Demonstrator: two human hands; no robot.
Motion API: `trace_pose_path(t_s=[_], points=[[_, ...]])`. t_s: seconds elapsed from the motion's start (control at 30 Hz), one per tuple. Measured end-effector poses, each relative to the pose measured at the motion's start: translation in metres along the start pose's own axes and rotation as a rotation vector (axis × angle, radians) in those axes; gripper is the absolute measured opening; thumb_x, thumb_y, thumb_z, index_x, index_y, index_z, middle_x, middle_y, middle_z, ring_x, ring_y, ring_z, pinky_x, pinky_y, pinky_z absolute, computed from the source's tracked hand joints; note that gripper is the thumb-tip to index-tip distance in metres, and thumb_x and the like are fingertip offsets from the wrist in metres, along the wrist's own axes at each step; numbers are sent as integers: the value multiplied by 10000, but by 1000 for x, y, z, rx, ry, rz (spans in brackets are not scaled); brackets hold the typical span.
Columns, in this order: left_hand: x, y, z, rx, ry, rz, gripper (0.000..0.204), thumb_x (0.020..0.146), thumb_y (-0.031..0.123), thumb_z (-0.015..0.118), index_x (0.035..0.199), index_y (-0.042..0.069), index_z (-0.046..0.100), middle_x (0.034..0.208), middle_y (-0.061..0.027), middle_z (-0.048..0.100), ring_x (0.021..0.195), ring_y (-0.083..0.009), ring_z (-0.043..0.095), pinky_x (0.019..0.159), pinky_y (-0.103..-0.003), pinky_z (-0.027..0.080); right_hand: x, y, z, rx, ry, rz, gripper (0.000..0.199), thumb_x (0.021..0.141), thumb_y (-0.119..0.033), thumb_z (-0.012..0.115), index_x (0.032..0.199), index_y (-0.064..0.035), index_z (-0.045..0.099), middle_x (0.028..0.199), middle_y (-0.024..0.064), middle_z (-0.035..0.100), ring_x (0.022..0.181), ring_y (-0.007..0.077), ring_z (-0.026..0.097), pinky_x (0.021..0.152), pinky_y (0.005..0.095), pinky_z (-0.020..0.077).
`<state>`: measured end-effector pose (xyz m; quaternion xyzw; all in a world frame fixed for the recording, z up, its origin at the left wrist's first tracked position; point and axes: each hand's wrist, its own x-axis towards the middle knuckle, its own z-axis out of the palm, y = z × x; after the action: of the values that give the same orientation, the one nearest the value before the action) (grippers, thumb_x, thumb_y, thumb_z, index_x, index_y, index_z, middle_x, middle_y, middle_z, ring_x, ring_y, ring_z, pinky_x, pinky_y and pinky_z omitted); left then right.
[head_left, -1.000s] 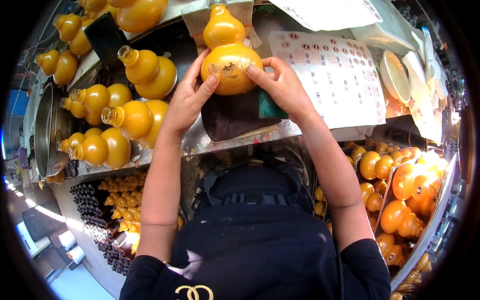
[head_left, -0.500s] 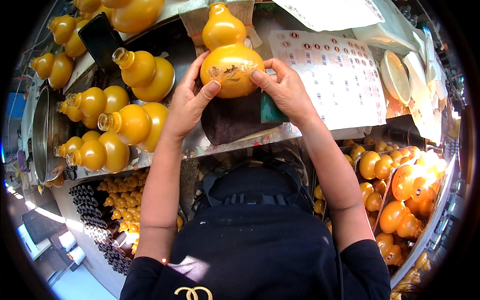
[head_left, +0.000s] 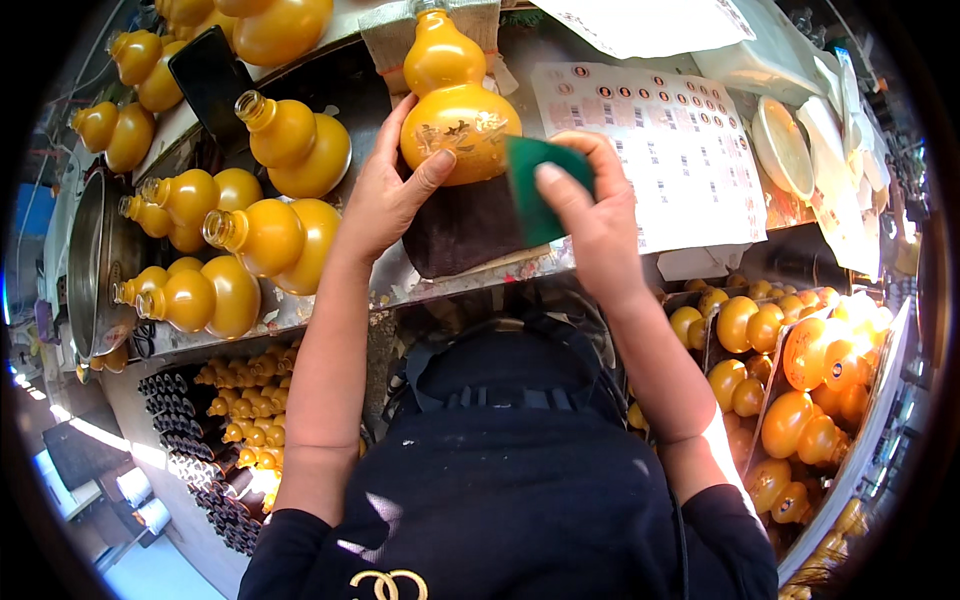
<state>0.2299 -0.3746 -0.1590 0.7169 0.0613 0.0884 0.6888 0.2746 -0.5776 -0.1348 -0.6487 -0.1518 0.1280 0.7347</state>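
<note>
A yellow gourd-shaped bottle (head_left: 450, 100) lies on a dark cloth (head_left: 455, 235), its neck pointing away from me against a pale block. Dark and gold lettering marks its lower bulb. My left hand (head_left: 400, 195) grips that bulb from the left, thumb on the near side. In my right hand (head_left: 590, 205) is a flat green squeegee-like sheet (head_left: 540, 190), pinched between thumb and fingers. The edge of this green sheet is at the bulb's right side; whether it touches is hard to tell. My right hand is slightly blurred.
Several more yellow gourd bottles (head_left: 295, 150) lie at the left, beside a black phone (head_left: 210, 80) and a metal basin (head_left: 90, 265). A printed label sheet (head_left: 690, 190) and a shallow bowl (head_left: 783, 148) are at the right. Below the table's right side, a crate holds more gourds (head_left: 790, 425).
My right hand has left the bottle and picked up the green sheet from the table, bringing it to the bulb's right side. My left hand still holds the bottle.
</note>
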Motion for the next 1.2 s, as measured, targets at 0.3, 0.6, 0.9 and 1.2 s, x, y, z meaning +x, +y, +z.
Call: trace_pose_path(t_s=[0.3, 0.6, 0.9, 1.2], points=[[4, -7, -6, 152, 15, 1, 882, 777, 524, 733, 1370, -8, 353, 1215, -156, 563, 1154, -217, 529, 987, -320, 411, -1, 13, 18, -437, 35, -325, 211, 845, -93, 650, 1003, -23, 528, 854, 124, 583, 756, 250, 605, 692, 331, 489], [1, -5, -4, 99, -28, -10, 884, 827, 510, 688, 1415, -21, 298, 1286, -155, 512, 1209, -209, 488, 1023, -319, 381, 7, 34, -6, -298, 192, -34, 181, 857, -112, 632, 951, -7, 519, 785, 71, 563, 730, 125, 531, 668, 280, 461], [2, -5, -7, 47, -75, 14, 821, 933, 512, 533, 1463, -34, 226, 1415, -171, 403, 1336, -223, 362, 1100, -315, 280, -9, 18, 38, -438, 84, -437, 219, 808, -39, 664, 973, -27, 521, 823, 157, 553, 736, 319, 606, 658, 359, 483], [0, -5, -8, 92, -45, -13, 767, 938, 493, 538, 1452, -13, 275, 1391, -175, 437, 1313, -227, 395, 1092, -324, 290, -3, 25, 3, 40, 165, 111, 166, 883, -112, 615, 1010, -21, 558, 876, 37, 591, 785, 91, 540, 706, 243, 467]])
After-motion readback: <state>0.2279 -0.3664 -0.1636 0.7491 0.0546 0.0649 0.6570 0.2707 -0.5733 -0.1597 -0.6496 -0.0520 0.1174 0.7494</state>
